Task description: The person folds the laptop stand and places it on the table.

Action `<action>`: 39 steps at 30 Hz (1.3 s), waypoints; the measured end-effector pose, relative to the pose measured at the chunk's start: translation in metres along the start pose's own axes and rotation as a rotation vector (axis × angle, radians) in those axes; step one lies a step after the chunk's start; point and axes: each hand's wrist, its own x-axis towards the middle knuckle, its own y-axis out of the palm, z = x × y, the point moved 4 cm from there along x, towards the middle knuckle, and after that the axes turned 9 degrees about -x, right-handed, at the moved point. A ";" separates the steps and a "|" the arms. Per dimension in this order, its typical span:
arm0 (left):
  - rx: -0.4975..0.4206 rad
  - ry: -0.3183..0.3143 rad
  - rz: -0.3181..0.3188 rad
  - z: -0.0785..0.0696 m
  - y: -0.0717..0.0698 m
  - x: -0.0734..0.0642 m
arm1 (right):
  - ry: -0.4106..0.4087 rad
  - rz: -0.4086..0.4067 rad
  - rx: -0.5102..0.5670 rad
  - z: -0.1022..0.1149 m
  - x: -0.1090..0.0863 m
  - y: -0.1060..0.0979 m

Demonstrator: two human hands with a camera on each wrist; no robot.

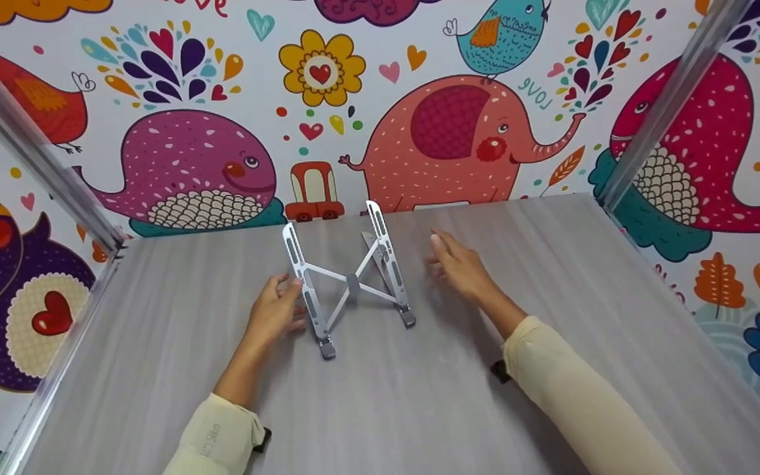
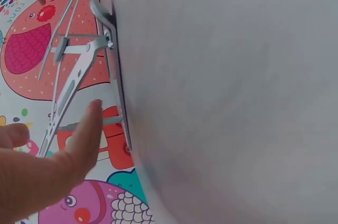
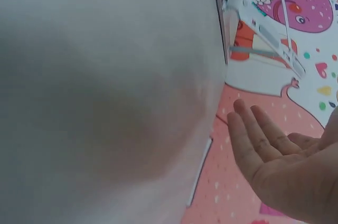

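Observation:
A silver folding laptop stand [image 1: 353, 284] stands unfolded on the table, its two sloping side arms joined by crossed bars with a grey hub. Close beside its left arm is my left hand [image 1: 271, 310], fingers loosely bent; whether a fingertip touches the metal I cannot tell. My right hand [image 1: 462, 267] hovers to the right of the stand, apart from it and holding nothing. In the right wrist view that hand [image 3: 285, 171] has its fingers extended, with the stand [image 3: 261, 28] farther off. The left wrist view shows the left hand [image 2: 53, 176] near the stand's arm [image 2: 76, 78].
The grey wood-grain table [image 1: 380, 409] reaches back to a wall printed with cartoon animals [image 1: 446, 145]. Metal posts [image 1: 670, 99] rise at the back corners, and a metal rail [image 1: 57, 409] runs along the left edge.

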 end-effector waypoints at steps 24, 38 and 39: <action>0.175 0.157 -0.087 -0.003 0.014 0.010 | -0.039 0.126 0.136 0.010 0.031 0.059; 0.191 0.138 -0.086 -0.010 0.036 0.017 | 0.029 0.004 0.083 0.011 0.002 0.041; 0.190 0.135 -0.081 -0.011 0.040 0.018 | 0.031 -0.010 0.078 0.010 -0.001 0.038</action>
